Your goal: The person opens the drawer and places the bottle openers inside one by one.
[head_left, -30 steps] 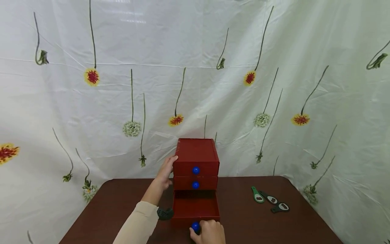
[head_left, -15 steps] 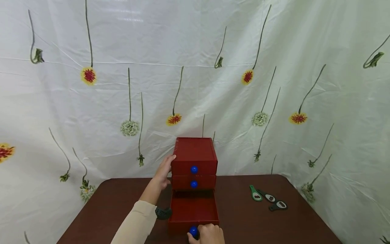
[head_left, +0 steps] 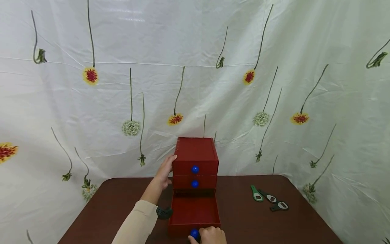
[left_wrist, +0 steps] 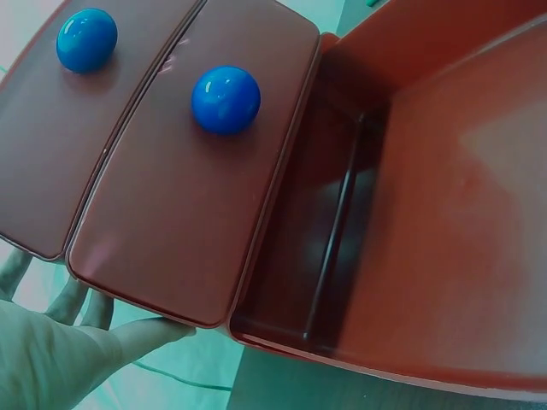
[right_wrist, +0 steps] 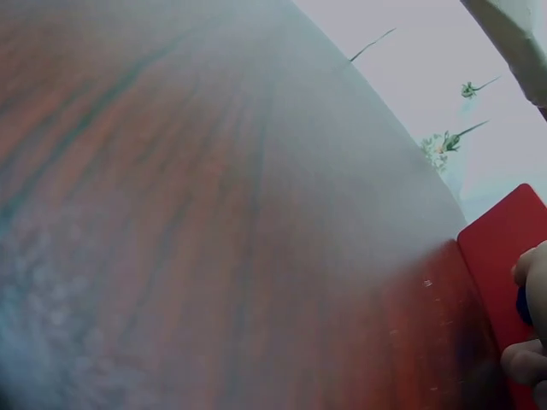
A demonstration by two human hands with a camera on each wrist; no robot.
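A red drawer box point(head_left: 196, 149) with blue knobs stands on the table. Its bottom drawer point(head_left: 179, 230) is pulled well out, and the bare inside shows in the head and left wrist views. At the drawer front, my right hand point(head_left: 211, 235) pinches the bottom blue knob point(head_left: 194, 232) between thumb and fingers. My left hand point(left_wrist: 51, 354) rests along the box's left side, fingers extended and the thumb near the lower edge. The upper two drawers, with the top knob point(head_left: 195, 169) and middle knob point(left_wrist: 226, 100), are closed.
On the right of the dark brown table point(head_left: 243, 223) lie a green bottle opener point(head_left: 257, 194) and two black bottle openers, one of them the nearer black opener point(head_left: 279, 206). A white curtain point(head_left: 195, 88) with flower prints hangs behind the table.
The bottom drawer has come further out toward me, with my right hand on its knob. My left hand stays at the box's side.
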